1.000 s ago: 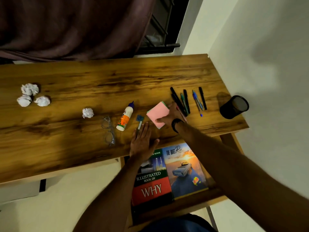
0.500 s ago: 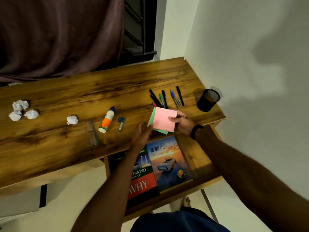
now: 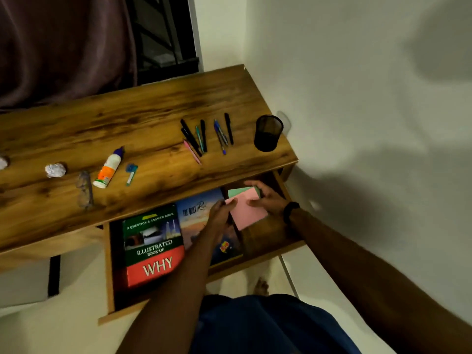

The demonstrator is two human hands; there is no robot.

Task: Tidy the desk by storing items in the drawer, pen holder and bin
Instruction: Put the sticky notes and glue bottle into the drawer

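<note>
The sticky-note pads (image 3: 247, 212), a pink one lying over a green one, sit low in the open drawer (image 3: 270, 233), just right of the two books and below the table (image 3: 143, 123) edge. Such paper blocks are likely light, slightly flexible and not fragile; the edges look like the best place to take hold. On the pads' left side, the left hand (image 3: 219, 213) has its fingers (image 3: 231, 201) fairly straight and close together, touching the pink pad's left corner. On the right, the right hand (image 3: 268, 199) pinches the stack, its fingers (image 3: 256, 183) curled over the far edge and its thumb on top.
</note>
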